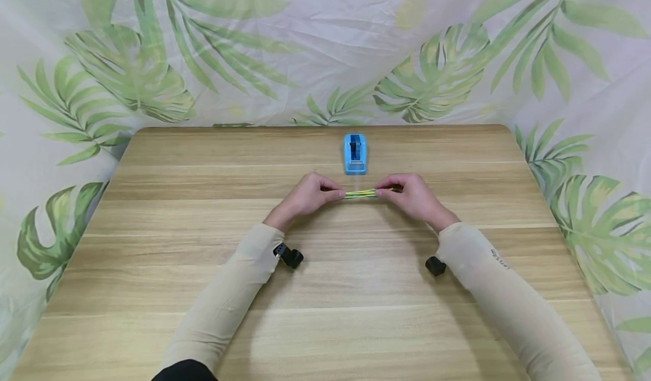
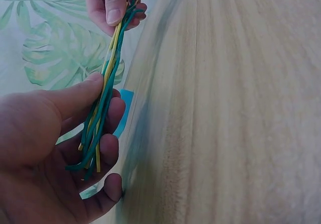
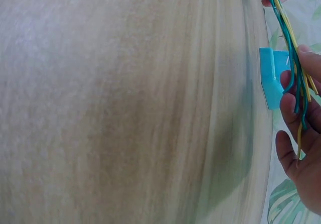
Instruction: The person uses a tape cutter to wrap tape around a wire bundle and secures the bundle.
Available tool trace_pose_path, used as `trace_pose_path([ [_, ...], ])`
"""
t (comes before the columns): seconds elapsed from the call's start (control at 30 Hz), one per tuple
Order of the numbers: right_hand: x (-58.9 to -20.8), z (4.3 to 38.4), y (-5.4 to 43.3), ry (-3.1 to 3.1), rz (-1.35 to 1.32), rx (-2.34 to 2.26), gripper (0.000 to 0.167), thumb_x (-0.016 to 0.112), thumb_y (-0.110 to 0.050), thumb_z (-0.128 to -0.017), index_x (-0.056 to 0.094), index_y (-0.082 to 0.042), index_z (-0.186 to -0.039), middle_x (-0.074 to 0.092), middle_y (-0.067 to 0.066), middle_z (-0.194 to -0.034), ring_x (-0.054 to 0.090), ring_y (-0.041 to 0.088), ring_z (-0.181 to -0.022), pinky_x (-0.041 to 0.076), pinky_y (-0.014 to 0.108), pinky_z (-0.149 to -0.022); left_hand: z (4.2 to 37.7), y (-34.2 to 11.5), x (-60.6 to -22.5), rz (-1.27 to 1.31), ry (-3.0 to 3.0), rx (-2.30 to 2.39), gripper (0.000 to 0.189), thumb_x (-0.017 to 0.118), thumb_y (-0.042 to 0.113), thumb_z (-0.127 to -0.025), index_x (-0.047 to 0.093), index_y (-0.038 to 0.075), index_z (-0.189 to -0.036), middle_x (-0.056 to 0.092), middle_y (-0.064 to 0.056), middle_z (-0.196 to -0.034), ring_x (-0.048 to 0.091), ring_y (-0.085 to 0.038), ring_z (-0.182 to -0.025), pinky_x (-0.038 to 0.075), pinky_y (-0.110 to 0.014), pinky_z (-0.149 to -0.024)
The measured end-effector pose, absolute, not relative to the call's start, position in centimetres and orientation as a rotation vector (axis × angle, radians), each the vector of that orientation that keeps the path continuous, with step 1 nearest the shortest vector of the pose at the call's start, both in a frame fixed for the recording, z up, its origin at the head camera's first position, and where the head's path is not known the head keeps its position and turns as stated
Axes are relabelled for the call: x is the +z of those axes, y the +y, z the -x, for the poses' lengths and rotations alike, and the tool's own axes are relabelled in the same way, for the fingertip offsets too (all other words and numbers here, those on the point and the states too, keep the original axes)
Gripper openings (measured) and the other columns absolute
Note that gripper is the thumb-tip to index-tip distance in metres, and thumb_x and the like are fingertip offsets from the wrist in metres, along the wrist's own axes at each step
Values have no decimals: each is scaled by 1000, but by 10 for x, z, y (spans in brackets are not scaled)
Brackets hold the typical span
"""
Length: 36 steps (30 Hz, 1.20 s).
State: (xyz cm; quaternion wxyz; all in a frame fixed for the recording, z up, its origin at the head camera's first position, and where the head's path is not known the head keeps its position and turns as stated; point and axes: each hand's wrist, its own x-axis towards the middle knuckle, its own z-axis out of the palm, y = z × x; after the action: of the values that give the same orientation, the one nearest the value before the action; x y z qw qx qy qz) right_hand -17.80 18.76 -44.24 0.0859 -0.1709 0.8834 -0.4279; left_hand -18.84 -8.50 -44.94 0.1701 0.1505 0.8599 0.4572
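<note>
Strands (image 1: 360, 193), yellow and green, stretch between two hands in the head view, toward the far edge of the surface (image 1: 356, 324) and a little right of its middle. I see the left hand (image 1: 311, 193) pinching one end between thumb and fingers, and the right hand (image 1: 409, 196) pinching the other. Just beyond the strands, near the far edge, sits a blue tape dispenser (image 1: 355, 154). Pale sleeves (image 1: 229, 299) cover both forearms, a black camera (image 1: 290, 256) at each wrist. Leaf-printed cloth (image 1: 335, 42) hangs past the far edge.

From the left wrist, I get the left thumb pressing the strands against curled fingers, loose ends spilling past them. The right hand grips the strands at the top; part of the dispenser shows behind the left fingers.

From the right wrist, I have the right hand partly cut off, its thumb and fingers grasping the strands, ends trailing below. The left hand shows only in part, above. How high the strands are over the surface, I cannot tell.
</note>
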Motion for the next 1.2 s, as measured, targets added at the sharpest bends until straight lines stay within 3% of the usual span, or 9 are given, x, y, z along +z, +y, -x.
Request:
trace_pose_path([
  [0.47, -446, 176, 187, 2697, 585, -1271, 16, 77, -15, -91, 76, -5, -104, 74, 8, -101, 66, 23, -94, 52, 41, -85, 190, -85, -450, -398, 2436, 1338, 14, 77, 24, -92, 81, 12, -98, 74, 1, -94, 60, -16, -83, 48, -30, -70],
  [0.87, -447, 174, 186, 2774, 658, -1247, 14, 79, -13, -88, 76, -5, -100, 74, 6, -96, 67, 21, -89, 53, 41, -83, 190, -84, -452, -358, 2389, 1425, 9, 76, 17, -92, 80, 11, -97, 72, -4, -85, 60, -20, -60, 46, -25, -51],
  [1.07, -445, 175, 186, 2755, 616, -1226, 16, 80, -14, -89, 76, -6, -101, 74, 5, -96, 66, 19, -88, 53, 38, -80, 191, -83, -454, -373, 2431, 1438, 8, 78, 17, -90, 80, 11, -95, 71, -6, -82, 58, -18, -60, 45, -25, -53],
  [1.2, -444, 176, 187, 2715, 588, -1247, 15, 78, -16, -91, 76, -6, -101, 73, 5, -97, 66, 20, -90, 53, 39, -83, 192, -83, -455, -406, 2486, 1436, 8, 80, 17, -88, 81, 11, -93, 73, -2, -88, 58, -15, -73, 45, -27, -62],
])
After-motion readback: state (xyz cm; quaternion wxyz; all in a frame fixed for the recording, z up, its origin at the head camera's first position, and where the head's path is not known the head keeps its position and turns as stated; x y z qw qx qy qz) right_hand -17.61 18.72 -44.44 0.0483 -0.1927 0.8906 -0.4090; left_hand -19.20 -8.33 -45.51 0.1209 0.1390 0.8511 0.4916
